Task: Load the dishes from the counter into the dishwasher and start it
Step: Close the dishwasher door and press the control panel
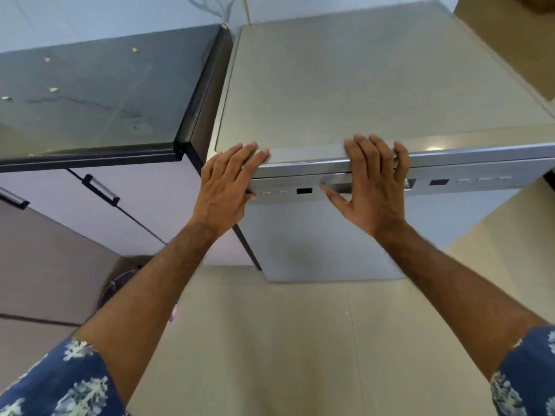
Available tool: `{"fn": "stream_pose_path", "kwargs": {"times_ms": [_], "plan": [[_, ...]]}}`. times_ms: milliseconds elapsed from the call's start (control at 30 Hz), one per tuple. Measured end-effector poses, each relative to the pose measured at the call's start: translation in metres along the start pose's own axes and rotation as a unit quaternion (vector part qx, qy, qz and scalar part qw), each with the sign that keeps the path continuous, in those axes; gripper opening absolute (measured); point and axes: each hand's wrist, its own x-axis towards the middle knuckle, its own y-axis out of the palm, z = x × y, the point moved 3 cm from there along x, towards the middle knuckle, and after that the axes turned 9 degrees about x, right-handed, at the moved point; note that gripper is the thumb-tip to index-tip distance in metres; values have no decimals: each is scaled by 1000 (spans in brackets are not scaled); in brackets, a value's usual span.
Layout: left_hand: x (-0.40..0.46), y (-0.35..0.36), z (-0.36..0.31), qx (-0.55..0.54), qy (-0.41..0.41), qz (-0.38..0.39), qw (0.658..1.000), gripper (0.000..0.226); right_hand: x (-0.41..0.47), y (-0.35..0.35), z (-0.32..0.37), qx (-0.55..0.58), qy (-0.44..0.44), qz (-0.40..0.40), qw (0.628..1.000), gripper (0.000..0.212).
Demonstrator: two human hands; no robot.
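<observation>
Kitchen counter (90, 94) holds no dishes; dishwasher (345, 94) door closed. Left hand (228, 184) and right hand (372, 187) press flat, fingers straight, holding nothing. Loading looks finished; starting remains.

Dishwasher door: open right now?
No, the dishwasher door is shut flush under the control strip, with the left hand and right hand resting flat along its top edge.

Silver-grey dishwasher (345, 94); dark counter (99, 94); blue floral sleeve (60, 382).
</observation>
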Motion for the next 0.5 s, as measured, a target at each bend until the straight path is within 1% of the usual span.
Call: {"fn": "stream_pose_path", "kwargs": {"times_ms": [233, 300, 400, 500], "plan": [[-7, 12, -2, 22, 1, -86, 996, 106, -4, 19, -2, 22, -24, -110, 993, 69], [-7, 14, -1, 24, 7, -100, 995, 104, -4, 20, -5, 22, -40, -131, 990, 65], [-11, 15, 1, 36, 11, -146, 989, 104, -7, 22, -10, 28, -69, -170, 983, 61], [-12, 16, 4, 33, 13, -159, 987, 103, -7, 28, -12, 20, -78, -195, 977, 60]]}}
